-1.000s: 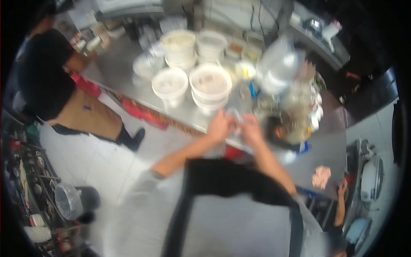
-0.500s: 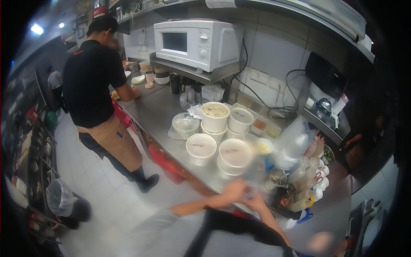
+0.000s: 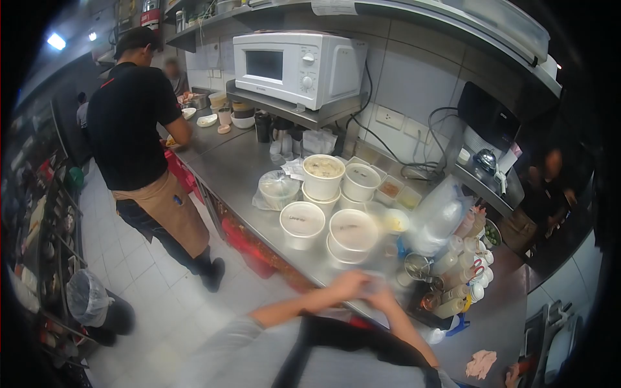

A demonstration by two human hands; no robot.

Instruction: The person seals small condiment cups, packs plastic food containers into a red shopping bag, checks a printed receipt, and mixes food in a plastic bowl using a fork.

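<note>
My left hand and my right hand are close together over the front edge of the steel counter. Both are blurred, with something pale and see-through between them that I cannot make out. Just beyond them stands a stack of lidded white tubs, with another white tub to its left. Farther back are an open-looking white tub with pale contents and a tub with writing on its lid. A knotted plastic bag holds a round container.
A white microwave sits on a raised shelf. Bottles and a large plastic bag stand at the right. A co-worker in an apron stands at the left. A lined bin is on the floor.
My hands have moved slightly left and stay together. The co-worker at the left has shifted left. A pink cloth now shows at the lower right, where a blurred shape was.
</note>
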